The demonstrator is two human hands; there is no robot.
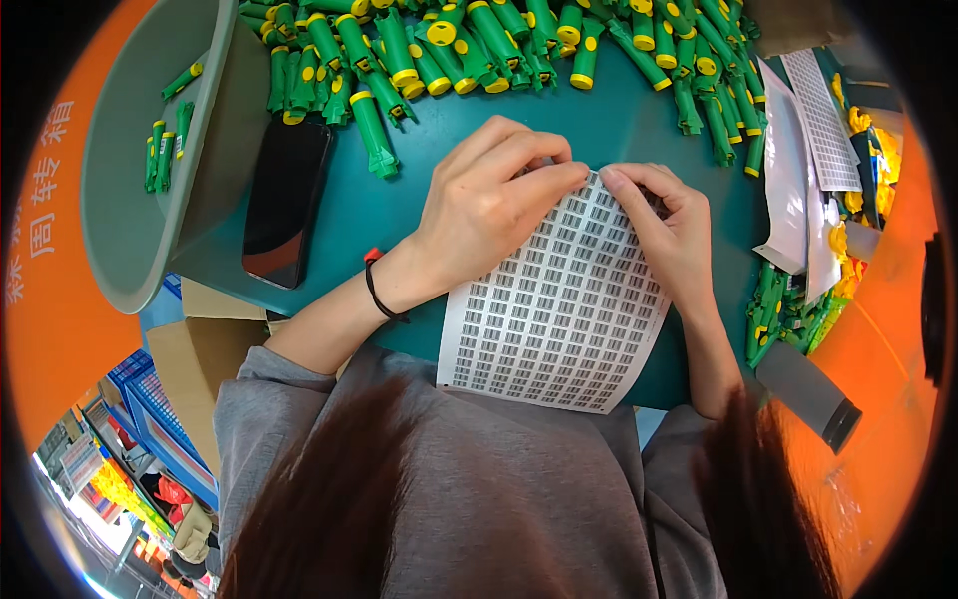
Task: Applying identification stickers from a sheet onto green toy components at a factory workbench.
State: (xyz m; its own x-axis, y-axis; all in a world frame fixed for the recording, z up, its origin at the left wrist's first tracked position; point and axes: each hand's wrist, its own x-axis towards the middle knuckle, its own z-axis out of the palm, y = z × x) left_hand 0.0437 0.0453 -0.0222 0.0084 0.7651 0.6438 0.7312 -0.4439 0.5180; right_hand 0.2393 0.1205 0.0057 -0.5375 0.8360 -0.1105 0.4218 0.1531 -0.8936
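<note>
Both hands work at the far end of a sheet of small labels (559, 309) that lies on the teal counter (639, 120), its near end hanging over the counter's near edge. The left hand (489, 205) rests on the sheet, its grip closed with fingertips pinching at the sheet's far edge. The right hand (671, 235) pinches that same edge beside it. A heap of green and yellow toy parts (479, 50) fills the far edge. A black phone (286, 200) lies toward the left edge, beside a grey tray (130, 200).
</note>
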